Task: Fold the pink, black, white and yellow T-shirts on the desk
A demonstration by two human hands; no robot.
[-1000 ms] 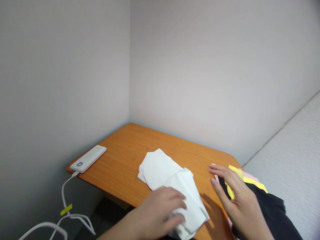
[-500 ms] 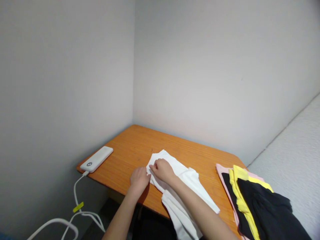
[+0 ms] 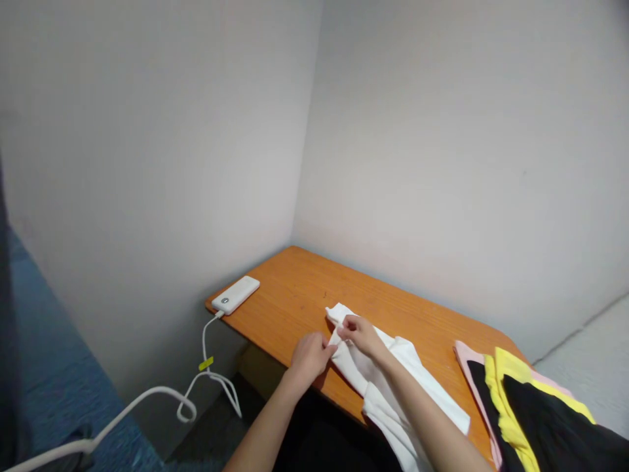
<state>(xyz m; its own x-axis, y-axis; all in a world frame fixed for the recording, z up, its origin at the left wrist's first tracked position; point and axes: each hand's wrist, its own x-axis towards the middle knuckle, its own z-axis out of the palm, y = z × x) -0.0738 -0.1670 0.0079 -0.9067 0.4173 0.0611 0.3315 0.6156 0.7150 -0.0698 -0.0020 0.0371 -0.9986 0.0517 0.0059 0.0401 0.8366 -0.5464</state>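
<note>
A white garment [image 3: 378, 410] lies folded into a long strip on an orange wood-grain tabletop [image 3: 299, 275], near the table's near edge and about midway along it. Its long axis runs from a narrow tip at far left toward the near right, where its lower end hangs over the table edge and is cut off by the bottom of the frame. The right hand [image 3: 361, 335] is on the strip's far end, fingers and thumb drawn narrowly together on the cloth in a pinch. The left hand [image 3: 309, 359] sits just left of the strip and is the nearer to the table's left end, its fingertips bunched against the cloth's edge; whether they grip it cannot be told. The right forearm [image 3: 422, 408] lies across the garment and hides part of it, and the fingers cover the tip, so the fold there is hard to make out. To the right, a stack of folded clothes [image 3: 535, 413] in pink, yellow and black runs out of the frame. At the far left corner of the table, a white power bank [image 3: 236, 295] trails a white cable [image 3: 204, 347] over the edge.
</note>
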